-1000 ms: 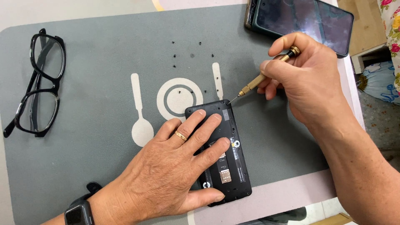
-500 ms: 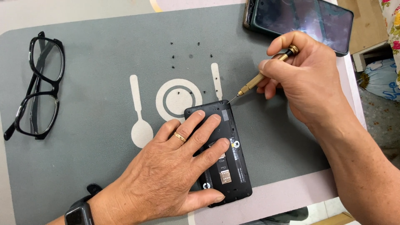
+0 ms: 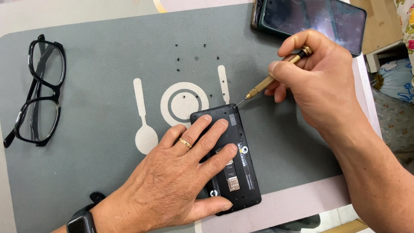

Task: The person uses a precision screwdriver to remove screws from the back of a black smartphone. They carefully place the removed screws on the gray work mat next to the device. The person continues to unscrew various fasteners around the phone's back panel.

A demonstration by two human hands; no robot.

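Head view looks straight down on a grey placemat [image 3: 86, 181] printed with a pale spoon, plate and knife, spread over a pinkish tabletop [image 3: 302, 207]. Low and right of centre lies a black phone with its back cover off [image 3: 239, 172], its inner frame and a small gold card slot showing. The left hand [image 3: 181, 181] comes in from the bottom edge and lies flat on the phone, fingers spread across its left half and pressing it to the mat; a gold ring sits on one finger and a dark smartwatch [image 3: 82, 222] wraps the wrist. The right hand [image 3: 319, 86] enters from the lower right and is closed around a slim brass precision screwdriver [image 3: 276, 75], pinched between thumb and fingers, the shaft slanting down to the left. Its fine tip meets the phone's upper right corner. Several tiny black screws [image 3: 189, 58] lie scattered on the mat above and on the printed plate, apart from the phone. A pair of black-framed glasses [image 3: 36, 95] rests folded open at the left edge of the frame. At the top right a second phone [image 3: 310, 19] with a dark glossy screen lies partly off the mat, just above the right hand.
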